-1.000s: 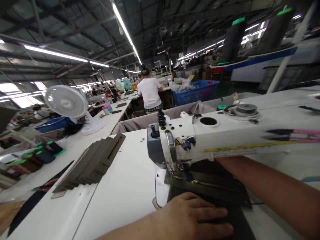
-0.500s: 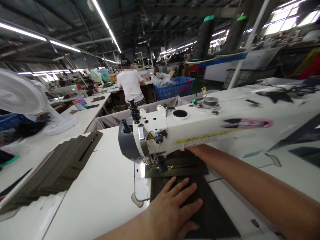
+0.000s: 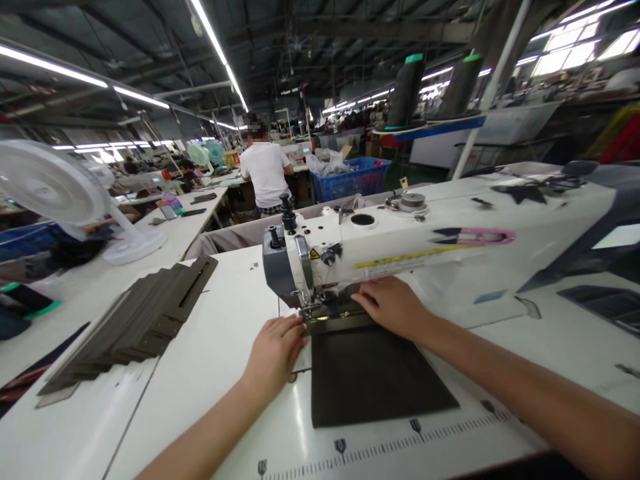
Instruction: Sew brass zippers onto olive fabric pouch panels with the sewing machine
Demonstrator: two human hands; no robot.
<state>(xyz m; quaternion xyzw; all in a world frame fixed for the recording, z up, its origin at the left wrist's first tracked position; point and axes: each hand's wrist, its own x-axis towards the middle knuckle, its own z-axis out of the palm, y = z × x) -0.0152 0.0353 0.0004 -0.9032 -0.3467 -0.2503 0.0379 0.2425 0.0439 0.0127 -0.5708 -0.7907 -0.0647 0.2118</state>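
Note:
A white industrial sewing machine (image 3: 400, 250) stands on a white table (image 3: 210, 373). A dark olive fabric panel (image 3: 375, 373) with a zipper strip along its far edge lies under the needle. My left hand (image 3: 275, 347) rests at the panel's left top corner beside the presser foot, fingers curled onto the edge. My right hand (image 3: 393, 305) presses flat on the zipper edge just right of the needle, under the machine arm.
A fanned stack of olive fabric pieces (image 3: 145, 320) lies to the left on the table. A white desk fan (image 3: 55, 193) stands far left. Pink thread snips (image 3: 475, 235) lie on the machine arm. A person in a white shirt (image 3: 265, 173) works ahead beside a blue crate (image 3: 350, 180).
My left hand moved from lying flat on the panel to its top left corner by the needle. My right hand came out into view on the zipper edge. The camera view pulled back.

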